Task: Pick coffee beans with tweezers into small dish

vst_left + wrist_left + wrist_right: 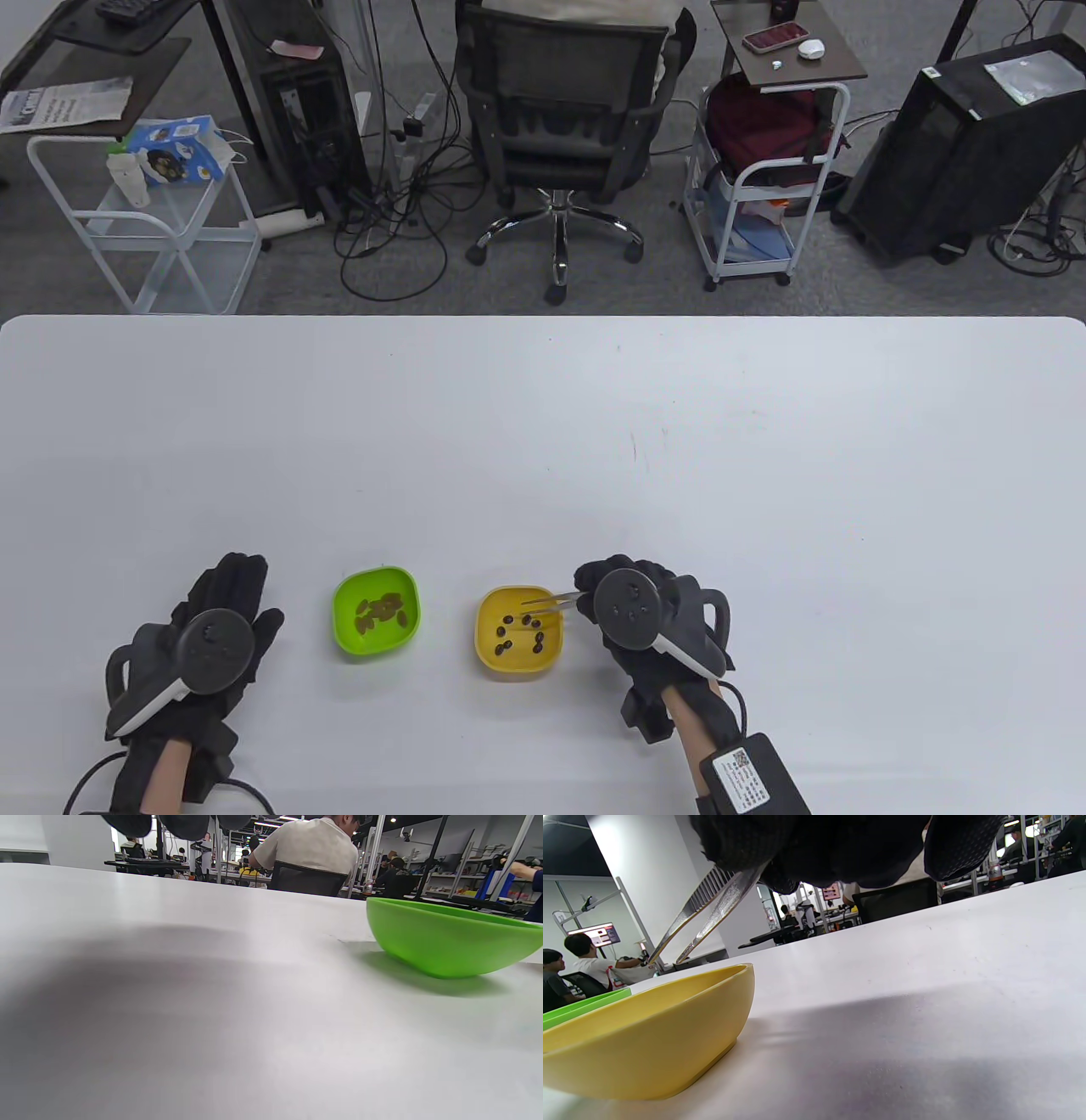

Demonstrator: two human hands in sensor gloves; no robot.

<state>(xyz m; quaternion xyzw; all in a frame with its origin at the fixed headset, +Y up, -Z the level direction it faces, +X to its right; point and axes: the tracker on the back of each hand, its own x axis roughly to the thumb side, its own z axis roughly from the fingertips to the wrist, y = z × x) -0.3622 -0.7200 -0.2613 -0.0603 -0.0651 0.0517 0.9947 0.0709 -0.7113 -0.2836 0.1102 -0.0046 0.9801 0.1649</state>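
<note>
A yellow dish (518, 630) holds several dark coffee beans (522, 632). A green dish (376, 610) to its left holds several brown beans (382, 608). My right hand (645, 624) sits just right of the yellow dish and holds metal tweezers (547, 602), whose tips reach over the dish's far part. In the right wrist view the tweezers (702, 914) slant down to the left above the yellow dish (649, 1043), tips slightly apart with nothing between them. My left hand (208, 645) lies on the table left of the green dish (445, 938), fingers stretched forward, holding nothing.
The white table (543, 441) stretches far beyond the dishes. An office chair (564, 127), two white carts (161, 212) and a black computer case (967, 144) stand on the floor past the table's far edge.
</note>
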